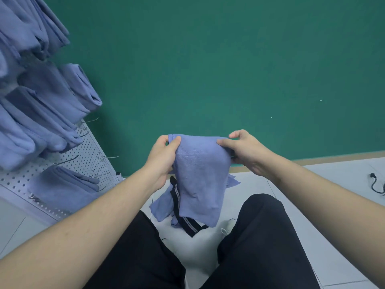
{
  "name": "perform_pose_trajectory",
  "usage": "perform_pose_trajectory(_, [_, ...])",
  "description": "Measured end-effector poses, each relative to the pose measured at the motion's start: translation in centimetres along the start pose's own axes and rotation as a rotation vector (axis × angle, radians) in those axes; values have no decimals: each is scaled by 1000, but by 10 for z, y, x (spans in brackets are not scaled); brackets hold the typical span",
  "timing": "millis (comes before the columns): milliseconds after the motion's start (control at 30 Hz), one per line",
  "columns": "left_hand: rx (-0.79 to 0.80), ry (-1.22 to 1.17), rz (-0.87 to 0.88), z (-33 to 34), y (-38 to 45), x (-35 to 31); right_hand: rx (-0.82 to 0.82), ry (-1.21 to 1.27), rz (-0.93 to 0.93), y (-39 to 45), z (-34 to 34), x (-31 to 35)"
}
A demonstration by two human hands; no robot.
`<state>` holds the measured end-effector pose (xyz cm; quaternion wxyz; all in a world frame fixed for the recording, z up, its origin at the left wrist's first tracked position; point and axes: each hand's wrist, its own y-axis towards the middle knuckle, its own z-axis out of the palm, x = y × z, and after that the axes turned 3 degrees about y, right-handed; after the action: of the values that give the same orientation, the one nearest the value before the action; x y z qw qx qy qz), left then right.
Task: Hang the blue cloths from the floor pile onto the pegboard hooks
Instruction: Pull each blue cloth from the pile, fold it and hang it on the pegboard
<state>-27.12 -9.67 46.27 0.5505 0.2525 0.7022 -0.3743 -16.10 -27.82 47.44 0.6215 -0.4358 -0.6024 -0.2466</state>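
While both hands, left [161, 155] and right [248, 152], pinch one cloth's [200, 176] top corners, its rest hangs below them; no writing shows.

A blue cloth [198, 174] hangs in mid-scene above the floor, its top edge stretched level between 2 pinched corners, its body drooping in soft folds. Below and behind it, the floor pile [164, 205] of blue cloths lies crumpled on pale tiles, with a dark white-striped band showing among them. At far left, folded blue cloths [48, 105] hang in overlapping rows on the white pegboard [91, 151]; several thin wire hooks [110, 157] jut out bare.
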Motion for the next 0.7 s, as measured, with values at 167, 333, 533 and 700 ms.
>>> perform_pose_trajectory(167, [2, 44, -66, 1, 4, -6, -23, -161, -166, 0, 1, 4])
perform_pose_trajectory(333, [297, 172, -136, -11, -2, -10, -10, -16, -68, -1, 2, 10])
perform_pose_trajectory(533, [281, 198, -50, -9, -2, 2, 168, 55, 53, -6, -12, 17])
perform_pose_trajectory(700, [260, 241, 36, -7, 2, -4, 201, -304, 48, -5, -20, 16])
